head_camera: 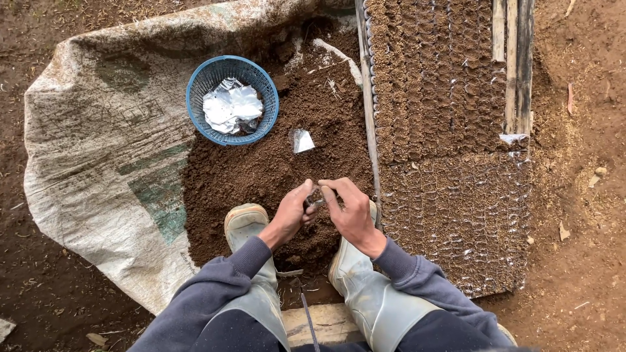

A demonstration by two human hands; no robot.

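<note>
While both hands, left hand, right hand, pinch small soil-filled bag, blue basket holds clear bags

the basket is blue woven plastic, holding shiny crinkled plastic bags. the sack is rough woven cloth. the soil looks crumbly and matt.

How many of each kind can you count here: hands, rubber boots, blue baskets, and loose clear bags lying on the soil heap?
Hands: 2, the left hand and the right hand, together pinching a small soil-filled bag
Rubber boots: 2
Blue baskets: 1
Loose clear bags on the soil heap: 1
Total: 6
</note>
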